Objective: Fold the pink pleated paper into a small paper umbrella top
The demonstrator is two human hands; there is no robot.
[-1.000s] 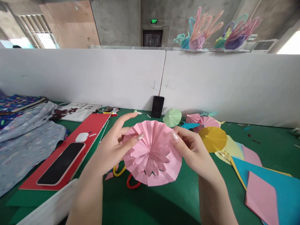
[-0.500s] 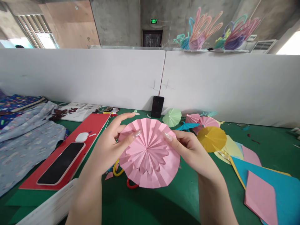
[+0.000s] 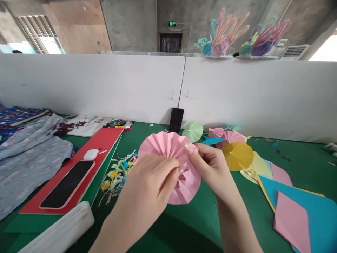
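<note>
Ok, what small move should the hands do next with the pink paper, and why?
Perhaps pinch the pink paper a little tighter at its middle: the left hand is there, at the folds, while the right hand holds its rim.

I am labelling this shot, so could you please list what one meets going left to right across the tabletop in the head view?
Pale patterned cloth → small white case → paper scraps → left hand → right hand → yellow paper umbrella → pink paper.

Green lit sign (image 3: pixel 172 23) | reads "EXIT" | on far wall (image 3: pixel 129 26)
</note>
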